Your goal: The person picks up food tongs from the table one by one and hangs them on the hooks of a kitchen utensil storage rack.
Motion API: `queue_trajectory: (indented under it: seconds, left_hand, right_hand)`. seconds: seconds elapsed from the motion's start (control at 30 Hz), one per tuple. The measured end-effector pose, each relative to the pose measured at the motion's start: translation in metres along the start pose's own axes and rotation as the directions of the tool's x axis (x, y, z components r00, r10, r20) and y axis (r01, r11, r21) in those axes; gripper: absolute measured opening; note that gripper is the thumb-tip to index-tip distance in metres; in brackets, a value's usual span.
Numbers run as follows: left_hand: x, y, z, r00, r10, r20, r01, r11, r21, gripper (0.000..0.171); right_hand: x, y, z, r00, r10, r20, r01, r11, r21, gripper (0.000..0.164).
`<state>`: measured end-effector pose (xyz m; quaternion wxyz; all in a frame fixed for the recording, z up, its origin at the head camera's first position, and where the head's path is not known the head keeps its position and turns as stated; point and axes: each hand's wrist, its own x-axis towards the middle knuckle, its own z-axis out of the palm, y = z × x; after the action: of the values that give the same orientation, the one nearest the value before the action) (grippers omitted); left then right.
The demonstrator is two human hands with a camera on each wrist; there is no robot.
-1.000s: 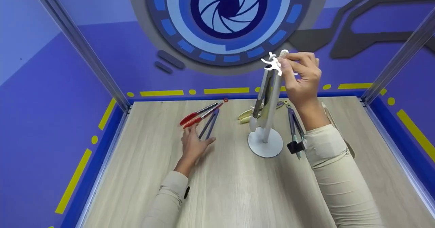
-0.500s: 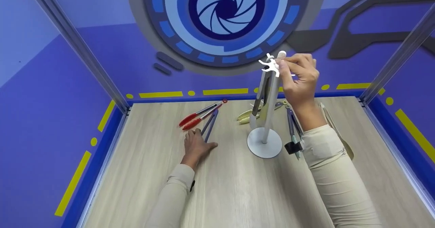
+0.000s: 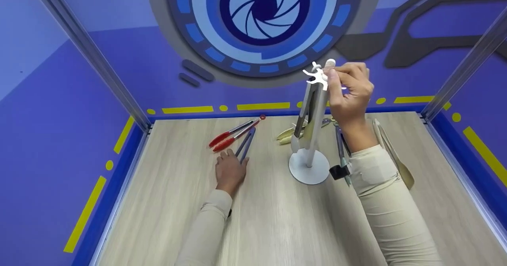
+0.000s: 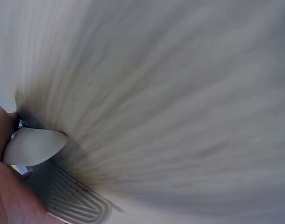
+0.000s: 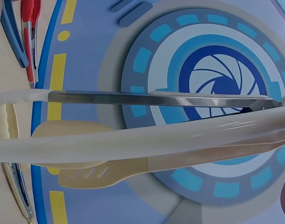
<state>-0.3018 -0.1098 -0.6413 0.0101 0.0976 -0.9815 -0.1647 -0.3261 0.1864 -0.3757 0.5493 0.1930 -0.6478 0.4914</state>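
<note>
My left hand (image 3: 230,173) grips the lower part of blue-grey tongs (image 3: 246,144) lying on the table; their hinged end points away from me. In the left wrist view, a smooth pale tong head (image 4: 35,146) and a ribbed one (image 4: 72,196) stick out past the fingers. My right hand (image 3: 352,93) pinches the white hooked top (image 3: 317,76) of an upright stand. From its hooks hang tongs with metal arms (image 5: 156,99) and beige tongs with a slotted head (image 5: 93,176), beside the white pole (image 5: 133,145).
Red-tipped tongs (image 3: 233,137) lie just beyond the left hand. Behind the stand's round base (image 3: 309,173) are yellowish tongs (image 3: 285,137). Dark tongs (image 3: 340,143) lie partly under the right arm, and beige tongs (image 3: 396,155) rest to its right. A blue wall (image 3: 119,60) borders the table.
My left hand has shifted slightly right and nearer to me, and its spread fingers and thumb have drawn in around the blue-grey tongs. The right hand stays at the stand's top.
</note>
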Motion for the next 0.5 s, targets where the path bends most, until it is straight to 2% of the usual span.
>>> queue_trajectory:
  seconds: [0.5]
  left_hand:
    - [0.0018,-0.0012,0.0042,1.0,-0.017,-0.003,0.017,1.0,0.003,0.071]
  right_hand:
    - [0.0001,-0.0029,0.007,0.992,-0.025,-0.12,0.018,0.998,-0.058,0.016]
